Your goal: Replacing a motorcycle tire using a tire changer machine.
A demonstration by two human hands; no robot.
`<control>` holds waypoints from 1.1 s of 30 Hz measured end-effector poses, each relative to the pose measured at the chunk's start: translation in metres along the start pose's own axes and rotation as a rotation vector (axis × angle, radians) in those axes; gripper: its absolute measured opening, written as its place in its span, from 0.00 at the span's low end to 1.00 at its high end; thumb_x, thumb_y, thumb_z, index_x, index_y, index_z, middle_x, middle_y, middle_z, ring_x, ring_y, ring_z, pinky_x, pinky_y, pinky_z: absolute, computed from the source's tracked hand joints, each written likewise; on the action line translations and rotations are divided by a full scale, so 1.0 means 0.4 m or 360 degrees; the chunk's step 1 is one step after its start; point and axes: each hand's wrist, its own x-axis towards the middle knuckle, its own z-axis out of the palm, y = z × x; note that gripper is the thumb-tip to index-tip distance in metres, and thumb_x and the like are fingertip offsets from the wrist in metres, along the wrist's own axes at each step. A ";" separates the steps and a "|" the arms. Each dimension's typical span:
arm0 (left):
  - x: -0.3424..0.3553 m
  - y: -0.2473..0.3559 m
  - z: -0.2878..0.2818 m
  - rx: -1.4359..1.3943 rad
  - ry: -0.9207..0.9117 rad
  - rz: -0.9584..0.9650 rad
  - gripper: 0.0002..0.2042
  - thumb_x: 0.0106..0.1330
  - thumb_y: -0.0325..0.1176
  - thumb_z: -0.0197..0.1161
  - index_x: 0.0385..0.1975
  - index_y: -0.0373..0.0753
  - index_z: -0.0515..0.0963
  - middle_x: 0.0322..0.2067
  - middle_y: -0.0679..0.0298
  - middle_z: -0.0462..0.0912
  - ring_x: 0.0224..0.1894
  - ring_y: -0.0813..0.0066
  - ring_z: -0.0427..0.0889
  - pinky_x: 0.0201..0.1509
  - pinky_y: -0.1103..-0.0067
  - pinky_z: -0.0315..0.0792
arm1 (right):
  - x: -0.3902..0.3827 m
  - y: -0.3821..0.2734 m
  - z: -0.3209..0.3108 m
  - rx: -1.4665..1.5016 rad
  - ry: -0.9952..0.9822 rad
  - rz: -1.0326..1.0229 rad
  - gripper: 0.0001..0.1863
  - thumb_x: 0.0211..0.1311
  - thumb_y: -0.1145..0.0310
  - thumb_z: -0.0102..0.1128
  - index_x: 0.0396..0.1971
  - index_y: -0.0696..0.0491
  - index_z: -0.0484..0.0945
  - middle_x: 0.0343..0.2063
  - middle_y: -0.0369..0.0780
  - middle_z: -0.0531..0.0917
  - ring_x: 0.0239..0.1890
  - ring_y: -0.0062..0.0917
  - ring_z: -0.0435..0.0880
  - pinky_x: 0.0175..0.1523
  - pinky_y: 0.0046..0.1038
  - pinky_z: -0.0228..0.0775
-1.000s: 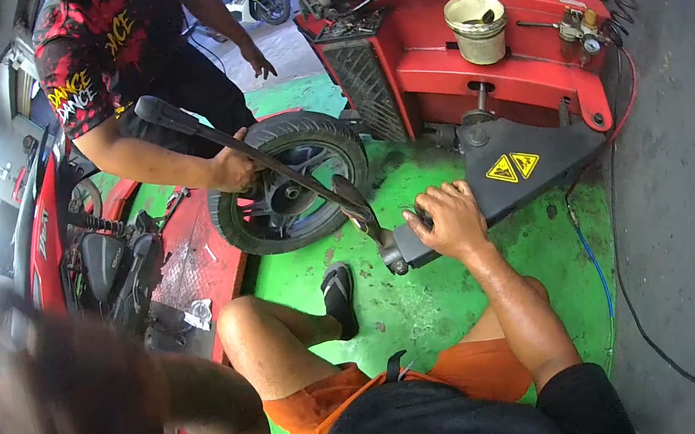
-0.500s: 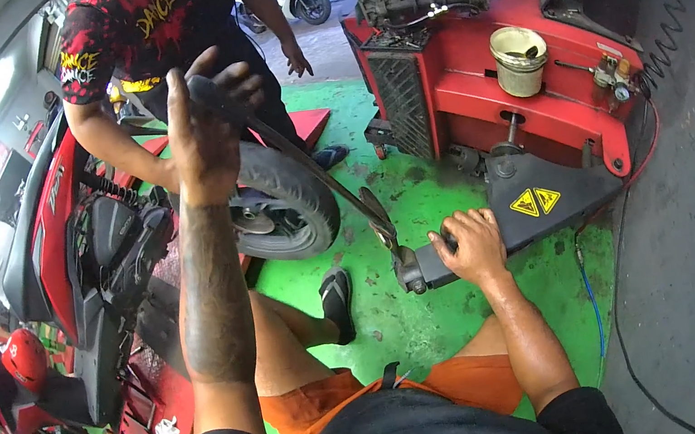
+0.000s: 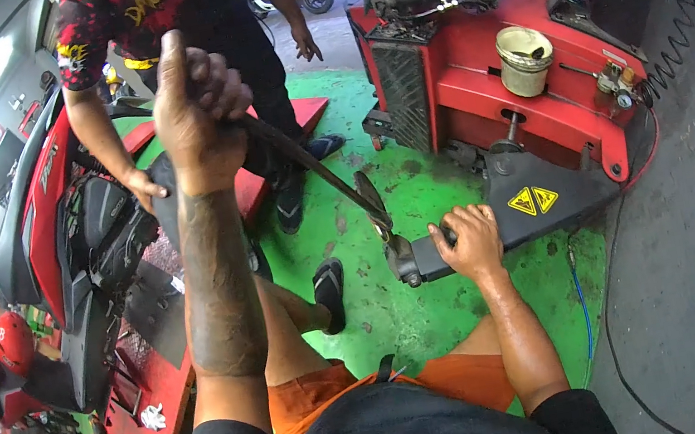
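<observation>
My left hand is raised, its fingers wrapped round the upper end of a long black lever, thumb pointing up. The lever slants down to the right, to a joint at the end of a dark grey swing arm on a red tyre-changing machine. A curved metal blade stands beside that joint. My right hand lies on top of the swing arm, fingers curled over a dark part that they mostly hide. Behind my left forearm, a mostly hidden tyre has a co-worker's hand on it.
A co-worker stands ahead on the left. A partly stripped red and black motorbike is at my left. A white bucket sits on the machine. Along the right wall run a black cable and a blue hose.
My left hand's spread fingers have closed round the lever's end. The co-worker's tyre has moved left, behind my forearm. My right hand stays on the swing arm.
</observation>
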 end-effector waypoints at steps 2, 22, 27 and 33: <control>-0.041 0.020 0.031 0.0173 0.0033 0.0131 0.20 0.75 0.50 0.51 0.22 0.46 0.64 0.14 0.75 0.56 0.12 0.84 0.54 0.17 0.83 0.52 | 0.000 0.001 0.006 0.0009 0.0068 -0.0040 0.17 0.59 0.54 0.62 0.22 0.54 0.78 0.25 0.41 0.77 0.34 0.36 0.76 0.48 0.37 0.62; -0.270 0.070 0.171 -0.0306 -0.2548 -0.0066 0.13 0.64 0.42 0.67 0.28 0.37 0.82 0.23 0.66 0.80 0.18 0.75 0.78 0.18 0.80 0.65 | -0.058 0.039 -0.026 0.0103 -0.0046 -0.0037 0.19 0.55 0.49 0.66 0.25 0.52 0.78 0.29 0.39 0.75 0.38 0.35 0.75 0.50 0.37 0.61; -0.359 0.118 0.236 -0.0117 -0.2264 0.0154 0.22 0.66 0.46 0.63 0.12 0.44 0.67 0.12 0.74 0.62 0.09 0.83 0.63 0.13 0.82 0.51 | -0.041 0.010 -0.041 0.0174 -0.0074 -0.0085 0.21 0.56 0.46 0.64 0.29 0.51 0.80 0.31 0.40 0.77 0.40 0.35 0.75 0.51 0.38 0.61; -0.382 0.123 0.249 -0.0012 -0.2192 0.0215 0.22 0.65 0.45 0.64 0.11 0.43 0.67 0.11 0.72 0.62 0.08 0.82 0.62 0.12 0.82 0.50 | -0.046 0.016 -0.036 0.0203 -0.0067 -0.0133 0.24 0.55 0.44 0.64 0.33 0.52 0.81 0.33 0.40 0.79 0.43 0.35 0.76 0.53 0.39 0.60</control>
